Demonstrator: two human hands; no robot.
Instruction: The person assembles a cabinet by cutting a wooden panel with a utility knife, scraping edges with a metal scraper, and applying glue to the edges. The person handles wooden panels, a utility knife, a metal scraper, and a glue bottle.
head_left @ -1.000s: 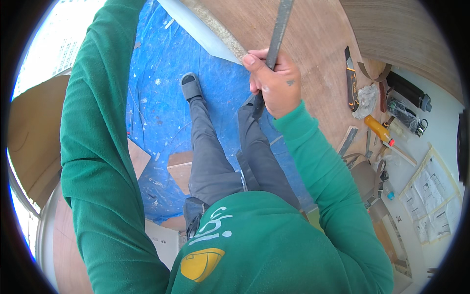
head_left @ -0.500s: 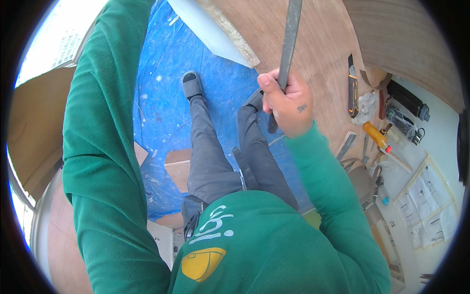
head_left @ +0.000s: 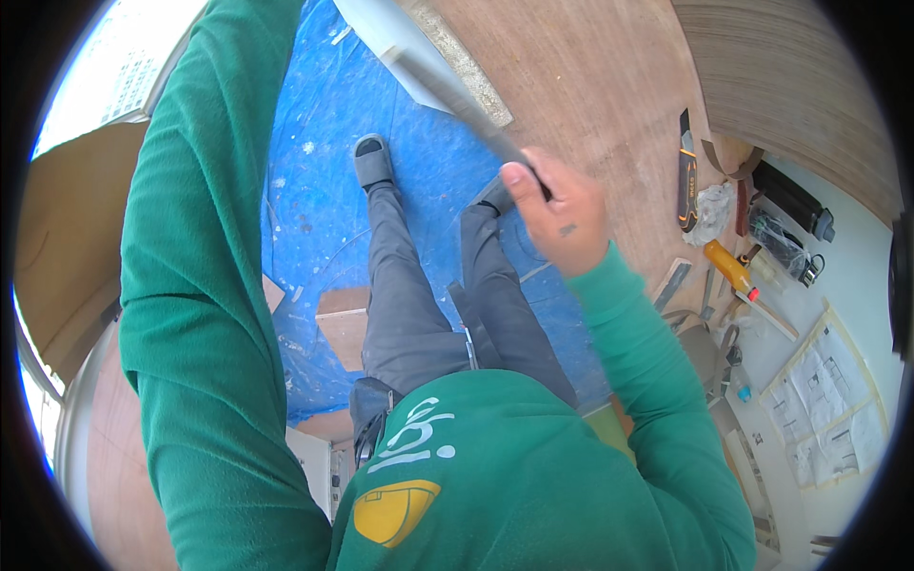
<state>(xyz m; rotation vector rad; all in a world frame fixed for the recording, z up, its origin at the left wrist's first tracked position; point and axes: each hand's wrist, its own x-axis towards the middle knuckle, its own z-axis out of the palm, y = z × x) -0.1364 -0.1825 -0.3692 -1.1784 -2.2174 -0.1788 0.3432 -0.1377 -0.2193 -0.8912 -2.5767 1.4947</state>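
Observation:
My right hand [head_left: 566, 219] is closed around one end of a long, flat grey metal file [head_left: 447, 90], blurred by motion. The file slants up and left from my fist, passing over a white-faced board [head_left: 367, 29] with a rough chipboard edge [head_left: 466, 71]. That board's edge lies against a large brown wood panel [head_left: 590, 76]. My left arm [head_left: 205, 238], in a green sleeve, stretches up along the left side and leaves the picture at the top, so the left hand is hidden.
A utility knife [head_left: 687, 181] lies on the wood panel at right, near an orange-yellow bottle [head_left: 728, 266] and a black flask [head_left: 792, 198]. Drawings [head_left: 824, 400] hang at far right. Blue sheeting [head_left: 319, 190] covers the floor under my feet, with a wood block [head_left: 343, 324] beside my leg.
The file has swung from near upright to a leftward slant, its far end now over the white board. My right hand has turned and lowered slightly. The left arm is almost unchanged.

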